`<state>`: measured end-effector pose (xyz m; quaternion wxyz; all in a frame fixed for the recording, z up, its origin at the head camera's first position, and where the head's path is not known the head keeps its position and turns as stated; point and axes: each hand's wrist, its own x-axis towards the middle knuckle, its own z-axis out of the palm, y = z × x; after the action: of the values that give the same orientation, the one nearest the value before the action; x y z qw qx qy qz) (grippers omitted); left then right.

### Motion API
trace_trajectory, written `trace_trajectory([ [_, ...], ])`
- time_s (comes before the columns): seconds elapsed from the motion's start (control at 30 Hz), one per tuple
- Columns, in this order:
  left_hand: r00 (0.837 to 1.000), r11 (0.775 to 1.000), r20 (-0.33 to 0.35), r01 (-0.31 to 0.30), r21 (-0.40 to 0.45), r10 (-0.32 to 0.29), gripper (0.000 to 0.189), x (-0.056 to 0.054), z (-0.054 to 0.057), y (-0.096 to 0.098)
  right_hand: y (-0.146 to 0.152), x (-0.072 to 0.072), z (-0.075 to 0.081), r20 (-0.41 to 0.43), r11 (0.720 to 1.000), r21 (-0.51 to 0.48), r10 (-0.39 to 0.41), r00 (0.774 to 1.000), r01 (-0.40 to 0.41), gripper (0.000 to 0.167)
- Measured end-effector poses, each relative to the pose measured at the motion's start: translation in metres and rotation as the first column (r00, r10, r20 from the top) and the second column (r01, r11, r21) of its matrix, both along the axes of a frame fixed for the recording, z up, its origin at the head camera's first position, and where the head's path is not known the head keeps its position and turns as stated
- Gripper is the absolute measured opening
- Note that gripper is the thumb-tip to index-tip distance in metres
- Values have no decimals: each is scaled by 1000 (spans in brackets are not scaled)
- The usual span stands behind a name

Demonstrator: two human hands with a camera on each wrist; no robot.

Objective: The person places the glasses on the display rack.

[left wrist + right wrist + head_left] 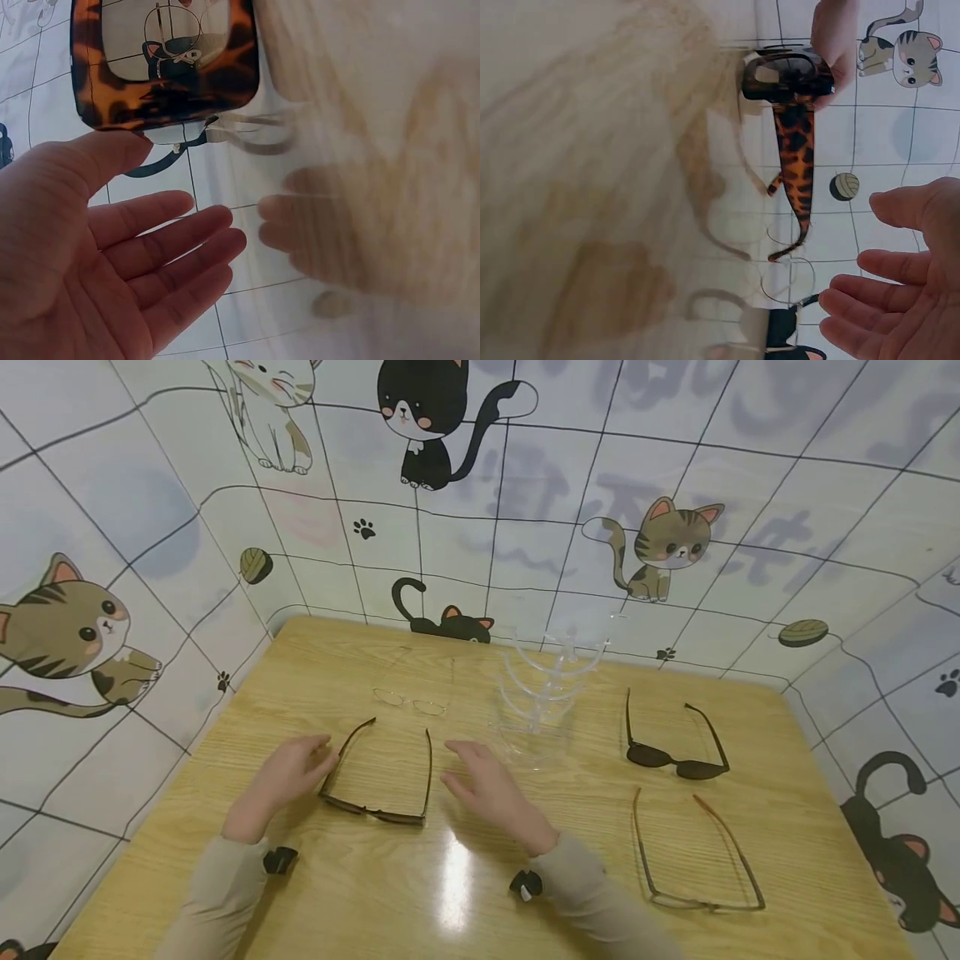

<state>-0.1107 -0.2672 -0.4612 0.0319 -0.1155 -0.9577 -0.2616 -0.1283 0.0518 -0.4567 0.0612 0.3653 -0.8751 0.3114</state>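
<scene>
A pair of tortoiseshell glasses [384, 817] stands on the table between the two hands, its temples spread toward the wall. To its left is the left hand [285, 774], fingers loosely extended; in the left wrist view the thumb tip lies close under the mottled rim [169, 111], and I cannot tell if they touch. The right hand [491, 789] hovers just right of the glasses with relaxed fingers and holds nothing. From the right wrist view, a gap separates that hand [900, 285] from the orange-and-black temple [796, 150].
Thin wire-rimmed glasses [408, 701] lie behind the tortoiseshell pair. A clear tiered display stand [551, 693] rises at the back middle. Dark sunglasses [678, 763] and thin-framed glasses [705, 906] sit on the right. Cat-patterned walls [540, 543] border the wooden table [390, 893].
</scene>
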Motion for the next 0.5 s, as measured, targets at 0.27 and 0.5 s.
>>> trace_trajectory([
  [0.27,1000,995,5,3,100,-3,31,0,-6,-1,-17,0,-15,186,995,-99,-3,983,22,30],
  [0.5,999,984,42,-30,176,23,23,1,-11,-3,-23,2,-16,388,979,-196,25,921,56,27],
])
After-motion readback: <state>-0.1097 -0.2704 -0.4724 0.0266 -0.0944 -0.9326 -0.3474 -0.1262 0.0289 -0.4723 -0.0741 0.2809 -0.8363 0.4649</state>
